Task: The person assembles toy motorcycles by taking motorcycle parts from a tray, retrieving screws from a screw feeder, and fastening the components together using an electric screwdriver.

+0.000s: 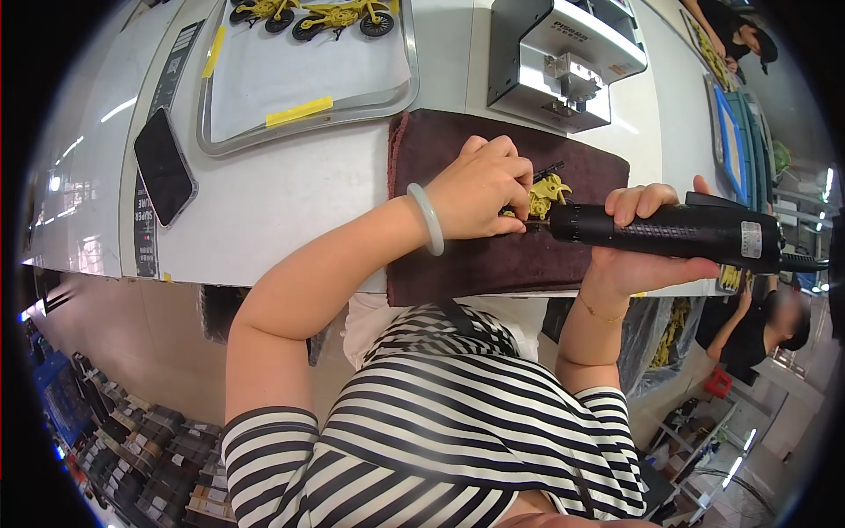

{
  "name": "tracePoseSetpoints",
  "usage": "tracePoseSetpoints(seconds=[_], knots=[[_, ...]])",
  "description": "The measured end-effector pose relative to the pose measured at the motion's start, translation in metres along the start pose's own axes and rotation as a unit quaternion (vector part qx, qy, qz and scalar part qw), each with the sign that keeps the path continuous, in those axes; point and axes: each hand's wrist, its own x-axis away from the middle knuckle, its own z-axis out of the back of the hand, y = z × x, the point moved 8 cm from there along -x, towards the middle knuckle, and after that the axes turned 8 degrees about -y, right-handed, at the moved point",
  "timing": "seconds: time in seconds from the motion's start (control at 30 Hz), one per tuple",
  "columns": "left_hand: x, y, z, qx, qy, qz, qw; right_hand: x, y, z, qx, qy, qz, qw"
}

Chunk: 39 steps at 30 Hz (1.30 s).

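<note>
A small yellow toy motorcycle part [547, 194] with black pieces lies over the dark brown cloth [458, 268]. My left hand [493, 189], with a pale bangle at the wrist, is closed on its left side. From the right, my right hand [642, 229] is wrapped round a black electric screwdriver [704, 233]. The tool lies roughly level, its tip pointing left at the yellow part, close to my left fingertips. Exact contact between tip and part is hidden by the fingers.
A metal tray [317, 128] with yellow toy motorcycles [339, 18] stands at the back left, a phone [165, 167] left of it. Behind the cloth is a silver and black machine [568, 66]. Other people [744, 40] are at the far right.
</note>
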Motion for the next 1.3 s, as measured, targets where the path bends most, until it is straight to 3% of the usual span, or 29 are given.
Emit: tracePoseSetpoints(seconds=[0.23,0.5,0.87,1.07,1.3], knots=[[0.0,0.003,-0.003,-0.013,-0.02,-0.017,1.0,0.003,0.0,-0.006,-0.022,-0.017,0.005,1.0],[0.003,-0.006,-0.015,-0.103,-0.06,0.05,0.992,0.008,0.01,-0.018,0.035,-0.079,-0.005,0.996],[0.002,-0.009,-0.016,-0.111,-0.054,0.051,0.991,0.013,0.016,-0.032,0.004,-0.136,-0.018,0.991],[0.002,-0.01,-0.018,-0.112,-0.056,0.056,0.99,0.014,0.015,-0.037,0.058,-0.179,-0.013,0.982],[0.003,-0.009,-0.017,-0.116,-0.044,0.049,0.991,0.014,0.013,-0.043,0.006,-0.184,-0.032,0.982]])
